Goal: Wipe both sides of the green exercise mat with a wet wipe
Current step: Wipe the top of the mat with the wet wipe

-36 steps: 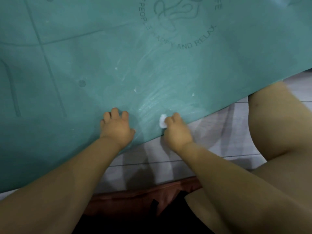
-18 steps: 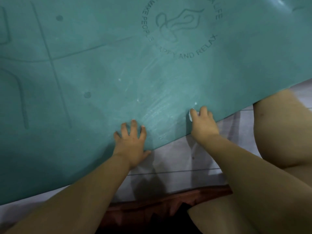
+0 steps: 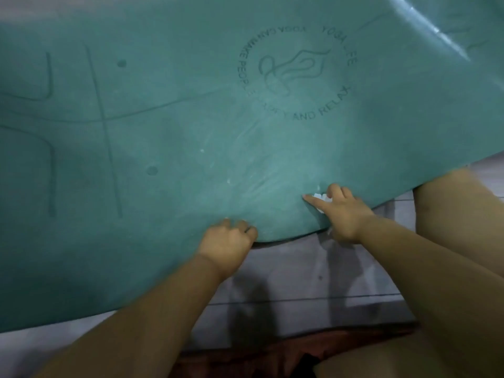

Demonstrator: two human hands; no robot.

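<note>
On the tiled floor [image 3: 313,279], green mat [image 3: 163,159] spread wide, filling most of the view, near edge running from lower left up to the right. Edge lifted slightly and bowed between the two hands, dark gap showing beneath. Left hand [image 3: 226,242] at the near edge, fingers curled over it, grip clenched on the mat edge. Right hand [image 3: 343,214] just to the right, also at the edge; forefinger stretched out flat across the mat surface, other fingers bent, grip grasping a small white wet wipe [image 3: 320,199] bunched under the fingertips and touching the mat. Pale smeared streaks on the mat surface above and left of the wipe. Round printed logo [image 3: 296,75] with ringed lettering farther up the mat, well apart from the hands; faint alignment lines and two dots toward the left. Bare knee [image 3: 458,214] at right, overlapping the mat edge. Dark reddish strip [image 3: 272,353] along the bottom of the view.
</note>
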